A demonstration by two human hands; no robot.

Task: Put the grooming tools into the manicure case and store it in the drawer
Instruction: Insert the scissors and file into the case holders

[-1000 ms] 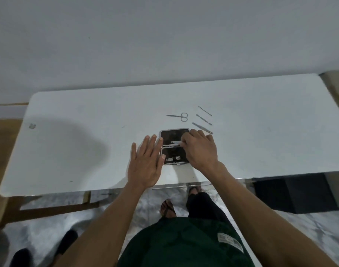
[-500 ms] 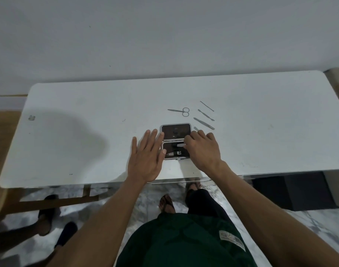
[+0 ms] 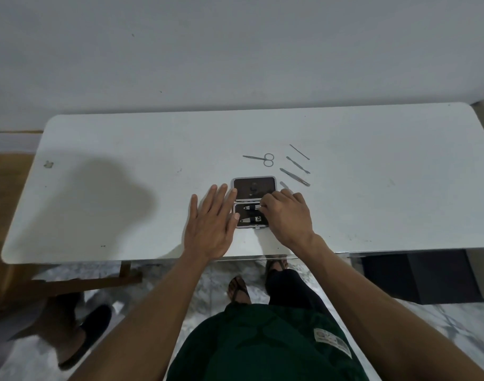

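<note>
Two hands work at the manicure case (image 3: 254, 188), which lies open flat on the white desk (image 3: 125, 149) near its front edge. Left of the case, the left hand (image 3: 212, 226) rests flat, fingers spread, its fingertips touching the case's left rim. Over the case's right side, the right hand (image 3: 287, 215) pinches the end of a tool in the near half, where two tools (image 3: 251, 214) sit strapped. Beyond the case lie scissors (image 3: 262, 159) and several slim loose tools (image 3: 295, 177).
</note>
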